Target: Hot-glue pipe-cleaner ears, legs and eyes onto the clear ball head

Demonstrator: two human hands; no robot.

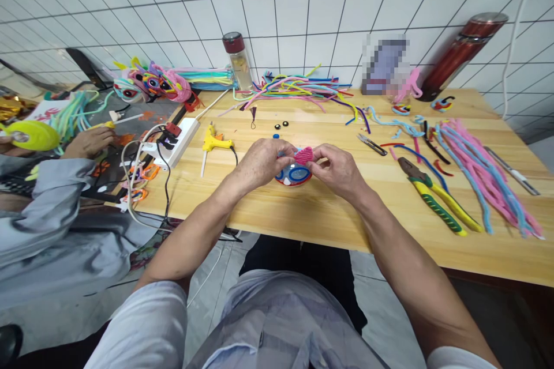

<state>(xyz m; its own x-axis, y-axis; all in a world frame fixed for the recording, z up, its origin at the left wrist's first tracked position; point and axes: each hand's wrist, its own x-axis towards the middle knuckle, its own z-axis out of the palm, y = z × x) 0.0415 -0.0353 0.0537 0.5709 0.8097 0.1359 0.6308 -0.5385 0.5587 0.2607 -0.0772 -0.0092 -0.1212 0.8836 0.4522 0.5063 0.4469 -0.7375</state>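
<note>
A clear, round piece with blue rings and a red rim (298,175) is found near the front of the pale wooden table (277,213); whether it's rested there or held up can't be told. Right above it, a small, bright-pink fuzzy triangle (303,155) is held between both hands, so neither one is really nearer. Its left edge is pinched by the left hand (266,161), its right edge by the right hand (340,168), thumb against finger on each. No clear long axis can be picked out, since it's about as wide as tall. Pliers with yellow-and-green handles (427,194) are left well to the right of the round piece, and a yellow glue gun (215,143) is laid to its left. Past it, two small black discs (285,123) can be spotted, then a messy heap of multicoloured fuzzy stems (298,89).
</note>
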